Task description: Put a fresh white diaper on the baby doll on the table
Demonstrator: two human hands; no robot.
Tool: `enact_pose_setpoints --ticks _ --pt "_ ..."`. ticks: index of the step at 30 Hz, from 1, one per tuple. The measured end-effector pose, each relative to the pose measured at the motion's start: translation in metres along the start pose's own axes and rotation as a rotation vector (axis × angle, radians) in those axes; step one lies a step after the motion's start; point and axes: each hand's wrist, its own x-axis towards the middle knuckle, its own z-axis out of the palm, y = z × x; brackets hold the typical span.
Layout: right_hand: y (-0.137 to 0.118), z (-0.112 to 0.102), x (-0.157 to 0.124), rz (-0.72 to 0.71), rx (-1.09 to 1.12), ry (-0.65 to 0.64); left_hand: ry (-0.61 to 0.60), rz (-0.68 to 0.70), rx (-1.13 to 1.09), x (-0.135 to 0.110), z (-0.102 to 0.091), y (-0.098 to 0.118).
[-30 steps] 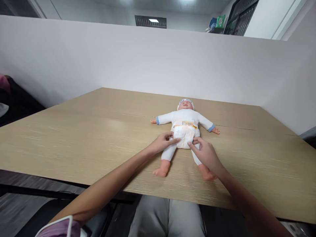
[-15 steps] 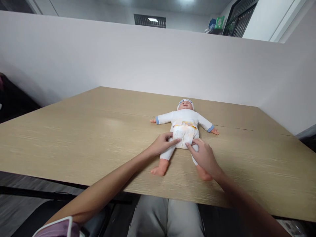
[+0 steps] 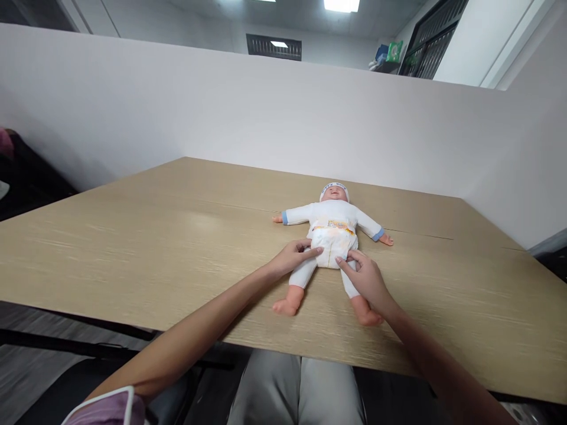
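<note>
A baby doll (image 3: pixel 333 209) in white clothes with blue cuffs and a white cap lies on its back, arms spread and feet toward me. Round its hips sits a white diaper (image 3: pixel 330 245) with an orange and yellow patterned waistband. My left hand (image 3: pixel 296 257) is closed on the diaper's left edge at the leg opening, thumb on top and fingers partly hidden behind. On the other side my right hand (image 3: pixel 361 273) pinches the diaper's right leg edge between thumb and fingers.
The doll rests on a wide wood-grain table (image 3: pixel 155 248). A pale partition wall (image 3: pixel 266 112) rises behind the table. At the far left is a dark object (image 3: pixel 31 177), and a black chair (image 3: pixel 66 389) stands below the table's front edge.
The camera view has tilted slightly upward. Both hands keep their places at the diaper's leg edges, with the right fingers shifted only a little.
</note>
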Motion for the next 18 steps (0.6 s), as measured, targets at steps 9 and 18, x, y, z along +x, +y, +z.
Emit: enact_pose_setpoints --ticks 9,18 --pt "-0.004 0.001 -0.003 -0.018 -0.056 0.038 -0.011 -0.011 -0.021 0.000 -0.001 0.000" --pt "0.006 0.007 0.003 -0.007 0.096 -0.035 0.022 0.066 0.074 0.000 0.001 0.001"
